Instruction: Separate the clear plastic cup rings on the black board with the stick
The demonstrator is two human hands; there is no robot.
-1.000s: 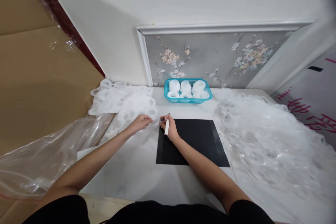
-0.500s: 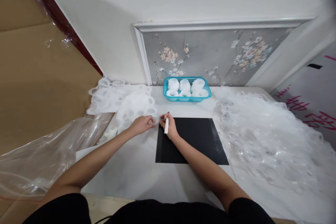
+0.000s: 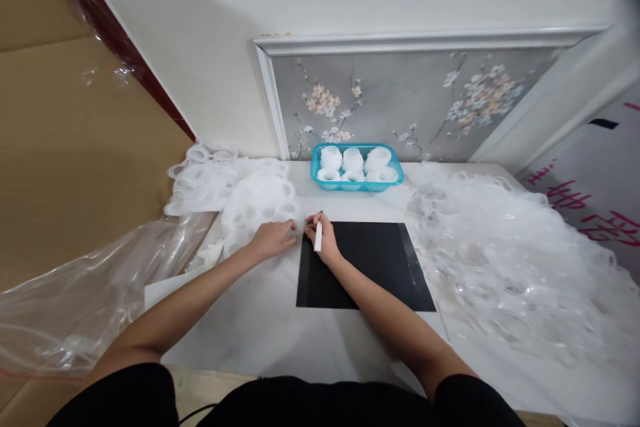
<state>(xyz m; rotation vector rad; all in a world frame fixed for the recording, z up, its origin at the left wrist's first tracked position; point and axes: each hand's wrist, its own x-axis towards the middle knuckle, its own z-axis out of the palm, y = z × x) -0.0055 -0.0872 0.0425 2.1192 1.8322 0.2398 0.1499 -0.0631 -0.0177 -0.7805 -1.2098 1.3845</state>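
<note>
My right hand point(image 3: 326, 241) rests on the top left corner of a black mat point(image 3: 370, 267) and grips a small white-handled tool point(image 3: 318, 236) with a dark tip. My left hand point(image 3: 273, 238) sits just left of it, fingers pinched on a small clear plastic piece point(image 3: 300, 229) that is hard to make out. The tool's tip meets that piece between the two hands. Behind my left hand lies a heap of white plastic rings point(image 3: 250, 195).
A blue basket point(image 3: 357, 185) with stacked white rings stands at the back by a floral panel point(image 3: 400, 107). A large pile of clear plastic rings point(image 3: 505, 260) covers the table's right side. A clear plastic bag point(image 3: 85, 293) hangs off the left, beside cardboard point(image 3: 65, 147).
My left hand has drawn slightly closer to the right hand at the mat's corner. The view has shifted a little; the right hand keeps its grip on the tool.
</note>
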